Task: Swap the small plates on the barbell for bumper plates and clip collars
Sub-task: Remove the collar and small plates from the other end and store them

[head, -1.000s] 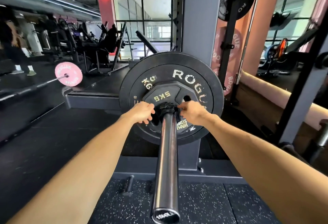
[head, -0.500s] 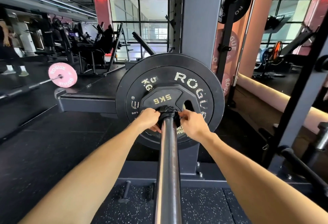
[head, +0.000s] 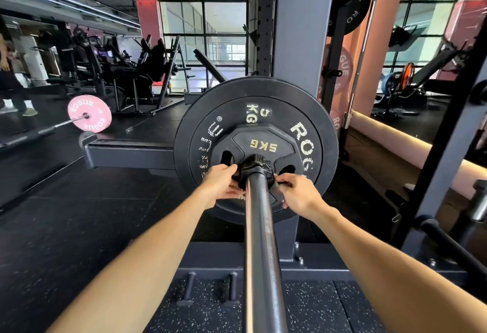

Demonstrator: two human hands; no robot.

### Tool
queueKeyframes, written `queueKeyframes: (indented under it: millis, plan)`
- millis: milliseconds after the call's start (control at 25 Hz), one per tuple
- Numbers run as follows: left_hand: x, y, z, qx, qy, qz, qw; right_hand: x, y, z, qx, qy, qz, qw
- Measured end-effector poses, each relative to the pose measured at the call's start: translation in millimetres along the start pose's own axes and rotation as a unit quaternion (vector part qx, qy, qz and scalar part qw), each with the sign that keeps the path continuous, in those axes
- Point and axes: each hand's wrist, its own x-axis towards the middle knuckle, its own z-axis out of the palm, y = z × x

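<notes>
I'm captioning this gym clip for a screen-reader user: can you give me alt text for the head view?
Both hands, left hand and right hand, grip a black collar on a barbell sleeve, against a small 5KG plate in front of a larger black Rogue plate. A pink plate shows in the mirror.

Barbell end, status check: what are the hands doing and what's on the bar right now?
Left hand and right hand both gripping the black collar. Collar on the sleeve, against the small 5 kg plate. Bumper plate behind it.
</notes>
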Motion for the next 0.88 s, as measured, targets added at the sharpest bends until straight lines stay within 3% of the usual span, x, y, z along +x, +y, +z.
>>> queueKeyframes:
  millis: [120,280,400,600,880]
  plan:
    - [-1,6,18,-0.039,-0.033,-0.085,0.995,7,-15,-16,-0.005,0.023,-0.042,0.999]
    - [-1,13,26,-0.058,-0.115,-0.086,0.988,14,-29,-9,-0.016,-0.006,-0.046,0.999]
    - [4,12,26,-0.059,-0.079,-0.054,0.994,13,-26,-11,-0.027,-0.009,-0.029,0.999]
    - [4,15,30,-0.037,-0.046,-0.017,0.998,25,-52,-5,-0.021,0.05,0.063,0.997]
    - [7,13,25,-0.023,-0.067,-0.039,0.997,40,-60,5,-0.037,-0.044,0.146,0.988]
